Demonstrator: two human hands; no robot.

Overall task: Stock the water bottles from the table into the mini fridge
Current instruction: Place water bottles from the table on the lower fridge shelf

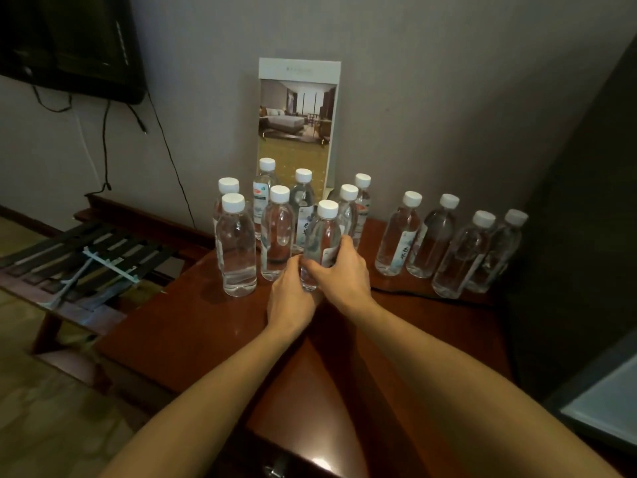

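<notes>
Several clear water bottles with white caps stand on a reddish-brown wooden table (213,339). One bottle (322,232) stands at the front of the middle cluster. My left hand (293,298) grips its base from the left. My right hand (343,270) wraps its lower body from the right. The other bottles of that cluster (236,246) stand behind and to the left. A separate row of bottles (431,239) stands to the right. The mini fridge (606,405) shows at the bottom right edge, only partly in view.
A tall hotel brochure card (298,108) leans on the wall behind the bottles. A wooden luggage rack (79,260) stands left of the table. A wall-mounted TV (72,43) with hanging cables sits at the upper left. A dark cabinet side (579,219) rises on the right.
</notes>
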